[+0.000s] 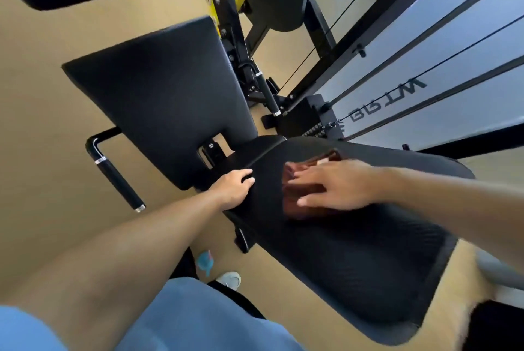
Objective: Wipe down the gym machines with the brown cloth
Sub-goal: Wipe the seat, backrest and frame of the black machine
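The brown cloth (302, 206) lies folded on the black padded seat (354, 260) of a gym machine. My right hand (337, 186) presses flat on the cloth, fingers spread and pointing left, covering most of it. My left hand (235, 187) rests on the seat's left edge, fingers curled over the rim where the seat meets the black back pad (153, 95). Both forearms reach in from the bottom and right of the view.
A black handle bar (116, 173) with chrome rings juts out left of the pad. The weight stack frame with cables (425, 75) stands at right behind frosted panels. A blue spray bottle (204, 261) and a white shoe (231, 279) are on the tan floor below.
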Available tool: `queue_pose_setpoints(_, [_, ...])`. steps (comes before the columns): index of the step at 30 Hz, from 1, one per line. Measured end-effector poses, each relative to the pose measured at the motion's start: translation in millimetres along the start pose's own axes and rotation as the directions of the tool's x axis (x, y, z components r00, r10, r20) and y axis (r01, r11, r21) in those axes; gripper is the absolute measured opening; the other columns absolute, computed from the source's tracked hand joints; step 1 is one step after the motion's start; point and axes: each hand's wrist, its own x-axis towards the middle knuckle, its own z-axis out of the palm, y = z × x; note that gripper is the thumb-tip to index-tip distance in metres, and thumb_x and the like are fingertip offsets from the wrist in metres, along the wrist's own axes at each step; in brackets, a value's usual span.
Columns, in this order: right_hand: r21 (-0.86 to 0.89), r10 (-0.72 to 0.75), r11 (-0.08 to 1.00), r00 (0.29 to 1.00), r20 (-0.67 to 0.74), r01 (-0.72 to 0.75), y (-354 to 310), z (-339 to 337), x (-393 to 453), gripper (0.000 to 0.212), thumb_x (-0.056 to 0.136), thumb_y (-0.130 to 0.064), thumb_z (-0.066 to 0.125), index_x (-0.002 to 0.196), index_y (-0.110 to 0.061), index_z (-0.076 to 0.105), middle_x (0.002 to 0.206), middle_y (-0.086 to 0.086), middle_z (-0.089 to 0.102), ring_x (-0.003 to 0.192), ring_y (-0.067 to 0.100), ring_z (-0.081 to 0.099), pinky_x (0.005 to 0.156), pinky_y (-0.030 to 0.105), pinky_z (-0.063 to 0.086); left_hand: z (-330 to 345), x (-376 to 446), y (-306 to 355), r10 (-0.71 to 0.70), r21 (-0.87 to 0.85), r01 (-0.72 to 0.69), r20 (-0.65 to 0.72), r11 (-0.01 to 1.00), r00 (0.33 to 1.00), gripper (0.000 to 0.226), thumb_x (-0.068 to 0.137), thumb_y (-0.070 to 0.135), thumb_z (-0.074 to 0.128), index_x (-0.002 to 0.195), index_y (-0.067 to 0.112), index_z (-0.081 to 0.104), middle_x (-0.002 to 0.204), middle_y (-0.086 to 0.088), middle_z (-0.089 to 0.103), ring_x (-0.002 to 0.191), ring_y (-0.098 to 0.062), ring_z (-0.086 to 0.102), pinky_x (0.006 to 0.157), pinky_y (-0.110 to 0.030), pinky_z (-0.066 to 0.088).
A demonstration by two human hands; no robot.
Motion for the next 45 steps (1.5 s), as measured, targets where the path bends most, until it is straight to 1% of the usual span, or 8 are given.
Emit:
queue_pose_setpoints(5, [0.03,-0.264,0.964,0.963,0.046,0.263,-80.6,23.9,27.6,0.058,0.099,-0.062,0.048,0.152,-0.041,0.042,0.165,-0.015,0.029,0.153,0.011,0.022,0.124,0.037,0.015,-19.1,14.9,-33.6,-0.076,0.015,0.075,0.067,0.997,0.995,0.044,0.102,0.036,0.043,0.145,0.03,0.05,0.149,0.0,0.05,0.135,-0.024,0.047,0.103,-0.032,0.04])
queue_pose_setpoints(11, [0.051,0.062,0.997,0.995,-0.076,-0.058,-7.9,7.5,103.5,0.056,0.098,-0.067,0.039,0.15,-0.047,0.042,0.165,-0.017,0.03,0.152,0.016,0.029,0.124,0.045,0.024,-43.0,29.0,-50.4,-0.105,-0.042,0.112,0.132,0.993,0.986,0.026,0.097,0.027,0.048,0.113,0.036,0.066,0.119,0.004,0.069,0.11,-0.02,0.064,0.097,-0.035,0.051])
queue_pose_setpoints(18, [0.14,0.522,0.853,0.824,-0.221,-0.503,25.9,-2.3,183.2,0.062,0.094,-0.066,0.047,0.141,-0.025,0.047,0.148,0.007,0.053,0.139,0.037,0.043,0.111,0.056,0.032,-29.3,38.8,-65.9,-0.111,-0.193,0.139,0.147,0.971,0.983,0.011,0.097,0.028,0.057,0.094,0.025,0.068,0.081,0.006,0.068,0.072,-0.014,0.067,0.07,-0.027,0.053])
queue_pose_setpoints(24, [0.035,0.336,0.942,0.937,-0.099,-0.334,-11.3,-0.1,195.3,0.06,0.1,-0.06,0.029,0.149,-0.031,0.048,0.158,0.007,0.043,0.147,0.034,0.032,0.116,0.053,0.025,-32.7,51.8,-57.1,-0.148,-0.307,0.1,-0.137,0.946,0.979,0.025,0.095,0.041,0.056,0.117,0.033,0.065,0.11,0.009,0.066,0.101,-0.017,0.064,0.09,-0.038,0.053])
queue_pose_setpoints(29, [0.075,0.224,0.973,0.972,-0.063,-0.22,-2.8,-8.6,191.8,0.049,0.103,-0.061,0.033,0.144,-0.044,0.052,0.152,0.004,0.048,0.142,0.03,0.038,0.114,0.05,0.032,-25.3,74.2,-15.7,-0.078,-0.302,0.061,-0.046,0.951,0.996,0.065,0.094,0.043,0.056,0.153,0.026,0.034,0.15,-0.001,0.046,0.136,-0.023,0.045,0.111,-0.041,0.039])
queue_pose_setpoints(37, [0.394,0.384,0.866,0.914,-0.13,-0.308,15.5,-13.2,211.7,0.053,0.094,-0.056,0.061,0.138,-0.027,0.056,0.134,0.0,0.063,0.126,0.026,0.057,0.103,0.044,0.048,-40.8,89.8,-13.3,-0.169,-0.462,0.22,0.149,0.86,0.974,0.026,0.078,0.03,0.08,0.101,0.021,0.074,0.102,0.002,0.072,0.095,-0.014,0.066,0.075,-0.023,0.049])
queue_pose_setpoints(40, [0.314,0.399,0.887,0.905,-0.148,-0.339,12.8,-10.6,220.2,0.065,0.091,-0.061,0.062,0.146,-0.028,0.048,0.143,0.002,0.054,0.136,0.03,0.047,0.109,0.05,0.042,-35.6,91.0,-13.2,-0.16,-0.523,0.186,0.095,0.832,0.983,0.034,0.074,0.024,0.083,0.101,0.019,0.063,0.103,-0.002,0.069,0.099,-0.018,0.066,0.075,-0.027,0.052])
queue_pose_setpoints(45, [0.094,0.158,0.986,0.934,-0.319,-0.134,16.3,0.1,229.3,0.021,0.096,-0.035,0.063,0.117,-0.033,0.065,0.127,-0.003,0.062,0.125,0.025,0.052,0.109,0.043,0.037,-24.2,78.2,-1.7,-0.105,-0.271,0.025,-0.287,0.962,0.952,0.037,0.079,0.027,0.075,0.113,0.027,0.061,0.112,0.008,0.064,0.105,-0.013,0.06,0.083,-0.03,0.051])
